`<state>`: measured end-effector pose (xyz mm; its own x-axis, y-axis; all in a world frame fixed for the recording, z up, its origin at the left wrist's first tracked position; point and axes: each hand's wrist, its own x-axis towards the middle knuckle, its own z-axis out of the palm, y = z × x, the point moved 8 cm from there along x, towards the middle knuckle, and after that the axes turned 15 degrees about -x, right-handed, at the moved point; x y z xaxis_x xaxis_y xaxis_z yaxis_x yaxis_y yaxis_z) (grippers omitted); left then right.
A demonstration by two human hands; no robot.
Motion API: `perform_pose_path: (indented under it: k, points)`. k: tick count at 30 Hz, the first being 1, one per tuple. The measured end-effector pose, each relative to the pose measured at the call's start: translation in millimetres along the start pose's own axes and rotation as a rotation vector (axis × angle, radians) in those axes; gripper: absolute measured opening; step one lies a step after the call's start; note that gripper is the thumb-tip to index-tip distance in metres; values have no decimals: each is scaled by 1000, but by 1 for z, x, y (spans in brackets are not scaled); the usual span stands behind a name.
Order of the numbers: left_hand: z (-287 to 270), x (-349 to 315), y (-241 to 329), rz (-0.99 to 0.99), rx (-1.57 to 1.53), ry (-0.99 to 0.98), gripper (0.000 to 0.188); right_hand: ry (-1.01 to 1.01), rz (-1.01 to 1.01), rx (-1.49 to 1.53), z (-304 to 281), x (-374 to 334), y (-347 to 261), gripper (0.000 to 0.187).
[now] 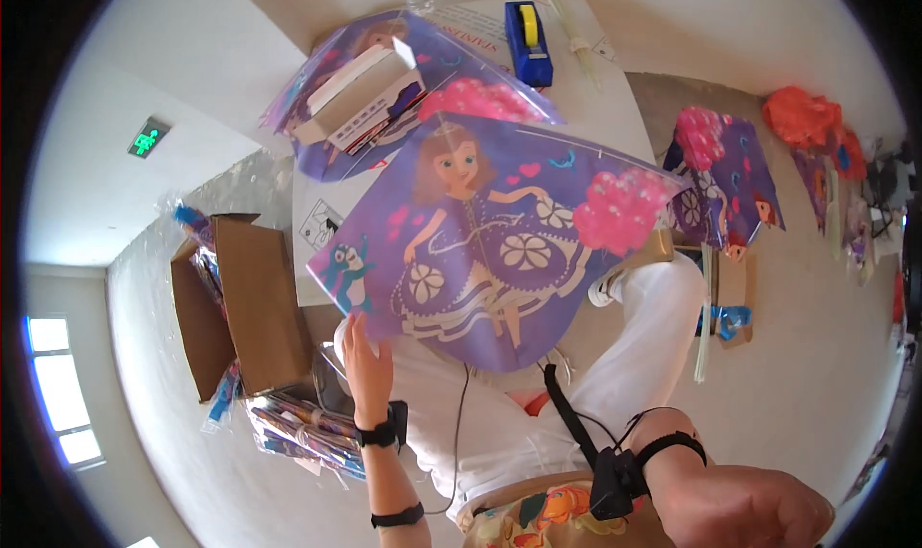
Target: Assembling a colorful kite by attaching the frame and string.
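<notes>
A purple kite [480, 260] printed with a princess figure and a pink cluster lies across the table's near side, its lower part hanging over my lap. My left hand [369, 364] is at the kite's lower left edge, fingers stretched out and touching it or close against it. My right arm is bent at the lower right, with a black band around it and a black device [615, 486] beside it. What looks like my right hand [759, 510] is close to the lens; its fingers cannot be made out.
Behind the kite, an opened white box [363, 92] sits on another purple kite [327, 159]. A blue tape dispenser [528, 48] stands on the white table [615, 97]. Left are a cardboard box [259, 303] and wrapped bundles [303, 438]. More kite material [735, 178] hangs at right.
</notes>
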<state>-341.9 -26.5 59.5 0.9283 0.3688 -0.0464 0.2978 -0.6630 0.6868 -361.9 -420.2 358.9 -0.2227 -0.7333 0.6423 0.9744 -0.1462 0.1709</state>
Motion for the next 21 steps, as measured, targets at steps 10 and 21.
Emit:
perform_pose_path:
  k: [10, 21]
  points:
    - [47, 1, -30, 51, -78, 5, 49, -71, 338, 458, 70, -27, -48, 21]
    - [159, 37, 22, 172, 79, -182, 67, -210, 477, 507, 98, -38, -66, 20]
